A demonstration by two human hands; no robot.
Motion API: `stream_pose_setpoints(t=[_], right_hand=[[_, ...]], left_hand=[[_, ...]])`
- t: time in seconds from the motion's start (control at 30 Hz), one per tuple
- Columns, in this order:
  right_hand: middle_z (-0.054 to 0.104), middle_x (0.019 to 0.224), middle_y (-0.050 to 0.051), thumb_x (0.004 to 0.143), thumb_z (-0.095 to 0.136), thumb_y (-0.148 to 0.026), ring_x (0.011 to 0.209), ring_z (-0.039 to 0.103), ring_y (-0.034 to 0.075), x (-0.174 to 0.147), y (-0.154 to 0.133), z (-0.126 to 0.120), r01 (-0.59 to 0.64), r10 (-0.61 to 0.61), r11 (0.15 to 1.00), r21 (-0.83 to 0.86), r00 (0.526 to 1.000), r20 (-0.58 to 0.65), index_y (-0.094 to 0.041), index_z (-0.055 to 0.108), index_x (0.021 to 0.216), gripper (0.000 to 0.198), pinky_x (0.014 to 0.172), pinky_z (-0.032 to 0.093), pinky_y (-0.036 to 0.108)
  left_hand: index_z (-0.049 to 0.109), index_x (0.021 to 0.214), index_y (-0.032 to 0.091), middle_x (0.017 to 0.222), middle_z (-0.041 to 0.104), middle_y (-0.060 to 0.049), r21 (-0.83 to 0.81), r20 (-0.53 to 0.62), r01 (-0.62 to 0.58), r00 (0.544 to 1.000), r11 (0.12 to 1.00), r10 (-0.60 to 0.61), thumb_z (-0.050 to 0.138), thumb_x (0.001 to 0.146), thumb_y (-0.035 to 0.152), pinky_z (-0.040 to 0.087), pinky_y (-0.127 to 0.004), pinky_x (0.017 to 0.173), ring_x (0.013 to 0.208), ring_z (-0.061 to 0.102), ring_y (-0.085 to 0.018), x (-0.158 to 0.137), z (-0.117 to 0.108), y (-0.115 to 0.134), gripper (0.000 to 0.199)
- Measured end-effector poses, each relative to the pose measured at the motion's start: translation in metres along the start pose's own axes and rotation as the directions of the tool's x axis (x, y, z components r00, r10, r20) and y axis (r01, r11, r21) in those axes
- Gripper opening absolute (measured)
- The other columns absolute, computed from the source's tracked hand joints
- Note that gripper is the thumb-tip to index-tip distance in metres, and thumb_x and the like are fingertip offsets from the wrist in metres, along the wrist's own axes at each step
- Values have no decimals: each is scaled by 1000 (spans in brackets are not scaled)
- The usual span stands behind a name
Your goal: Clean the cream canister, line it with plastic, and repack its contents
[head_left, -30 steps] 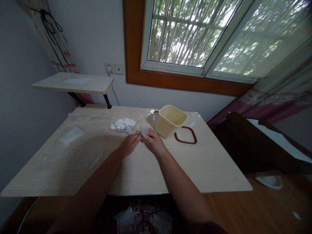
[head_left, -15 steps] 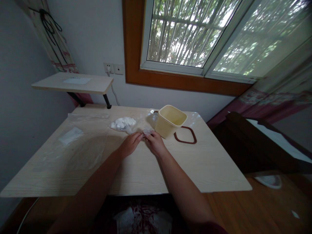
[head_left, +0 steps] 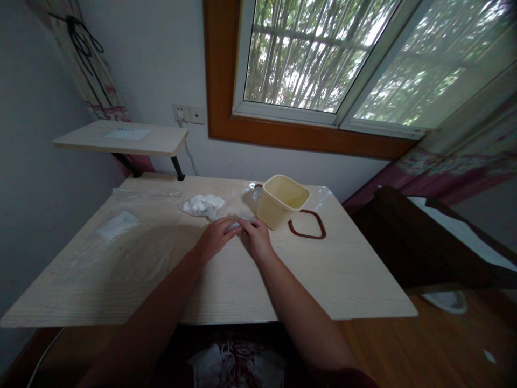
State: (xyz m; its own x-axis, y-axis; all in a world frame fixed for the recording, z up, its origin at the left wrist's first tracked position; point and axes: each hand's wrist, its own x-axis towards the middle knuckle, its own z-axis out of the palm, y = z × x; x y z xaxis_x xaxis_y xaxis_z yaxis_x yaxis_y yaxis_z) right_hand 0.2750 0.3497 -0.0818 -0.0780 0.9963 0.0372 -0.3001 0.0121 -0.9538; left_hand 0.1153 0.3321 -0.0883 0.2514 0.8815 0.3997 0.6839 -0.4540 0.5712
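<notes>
My left hand (head_left: 216, 237) and my right hand (head_left: 256, 236) meet over the middle of the table, fingers closed on the gathered end of a clear plastic bag (head_left: 229, 212). White contents (head_left: 203, 205), whose kind I cannot make out, fill the bag's far left part, which rests on the table. Just beyond my right hand stands a cream plastic bin (head_left: 280, 202), upright with its mouth up. To its right a brown rounded-square ring (head_left: 307, 235) lies flat, partly hidden behind the bin.
A large clear plastic sheet or bag (head_left: 149, 253) with a white label (head_left: 118, 225) is spread over the table's left side. The raised shelf (head_left: 81, 137) stands at the back left, bearing a paper (head_left: 128, 133). Behind the table (head_left: 343, 285) are a wall and a window.
My fingers have shifted slightly on the plastic, and the bag's gathered end now lies lower between them. The white contents have moved a little left. The bin and ring stay in place.
</notes>
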Motion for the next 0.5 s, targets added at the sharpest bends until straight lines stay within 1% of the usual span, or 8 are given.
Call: stream_pose_setpoints(t=[0.07, 0.13, 0.2, 0.27, 0.33, 0.4, 0.5], right_hand=[[52, 52, -7, 71, 78, -40, 47, 43, 9, -1, -1, 2, -7, 7, 1000, -7, 1000, -24, -19, 57, 66, 30, 47, 33, 23], [54, 54, -8, 71, 77, -38, 46, 44, 9, -1, -1, 4, -23, 24, 999, 37, 999, -36, -21, 55, 73, 28, 45, 34, 22], [55, 56, -9, 71, 75, -35, 44, 44, 8, -1, 0, 6, -30, 33, 995, 96, 999, -30, -22, 52, 79, 28, 43, 33, 20], [55, 55, -10, 72, 73, -32, 43, 44, 8, 0, 2, 5, -29, 32, 990, 141, 999, -21, -24, 49, 83, 28, 41, 32, 19], [54, 53, -11, 72, 72, -31, 41, 44, 8, 0, 4, 5, -38, 42, 985, 170, 999, -19, -25, 46, 88, 31, 40, 33, 18], [55, 54, -12, 73, 70, -31, 41, 47, 10, 0, 5, 3, -50, 54, 982, 185, 998, -14, -27, 46, 99, 36, 41, 35, 18], [58, 57, -12, 77, 68, -33, 43, 49, 11, 0, 5, 3, -51, 49, 987, 153, 999, 19, -29, 45, 118, 47, 43, 38, 20]], left_hand=[[67, 87, 17, 81, 63, -3, 32, -7, 16, 1000, 999, -16, 57, 99, 41, 44, -27, 71, 78, 60, -17, 0, 0, 0, 28], [68, 88, 17, 80, 63, -3, 38, -14, 23, 1000, 999, -23, 58, 99, 39, 44, -27, 70, 76, 60, -17, 0, 0, 0, 27], [70, 93, 18, 82, 65, -3, 25, -32, 17, 999, 1000, -16, 58, 99, 38, 45, -27, 72, 78, 61, -17, -1, 0, 1, 24], [72, 102, 19, 86, 67, -4, 3, -54, 7, 999, 1000, -7, 59, 98, 36, 47, -28, 75, 81, 63, -17, -2, -1, 1, 22], [72, 112, 21, 92, 70, -5, -32, -82, -1, 997, 999, -2, 61, 98, 34, 49, -28, 79, 85, 65, -18, -2, -2, 2, 23], [70, 121, 22, 100, 72, -6, -73, -104, -1, 995, 997, -6, 62, 97, 33, 50, -29, 82, 89, 67, -18, -3, -2, 3, 27], [70, 121, 23, 103, 73, -6, -106, -123, 4, 992, 994, -17, 62, 97, 31, 51, -29, 83, 91, 68, -18, -2, -2, 3, 27]])
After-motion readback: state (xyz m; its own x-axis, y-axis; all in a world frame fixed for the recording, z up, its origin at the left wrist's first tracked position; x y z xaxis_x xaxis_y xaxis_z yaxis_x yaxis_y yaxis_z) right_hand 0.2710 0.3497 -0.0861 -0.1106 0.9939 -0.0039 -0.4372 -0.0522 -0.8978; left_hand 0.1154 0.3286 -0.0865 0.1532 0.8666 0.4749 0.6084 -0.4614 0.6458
